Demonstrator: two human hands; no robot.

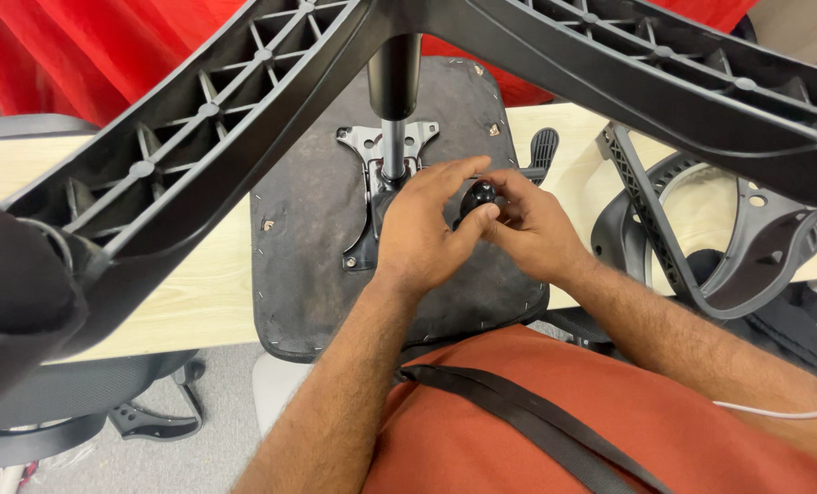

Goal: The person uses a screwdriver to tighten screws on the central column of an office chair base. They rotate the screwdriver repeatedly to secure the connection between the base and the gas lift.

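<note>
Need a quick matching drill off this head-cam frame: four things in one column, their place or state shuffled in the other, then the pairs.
Things:
1. black knob
2. star base
3. armrest frame
4. seat underside

Places or states:
A. lies on the table to the right of the seat
B. pinched between the fingers of the left hand and right hand
C. faces up, with a metal plate bolted to it
D. raised on the gas cylinder, legs spreading above the seat

Pairs: 1-B, 2-D, 3-A, 4-C

Base legs [216, 137] block hands overhead
</note>
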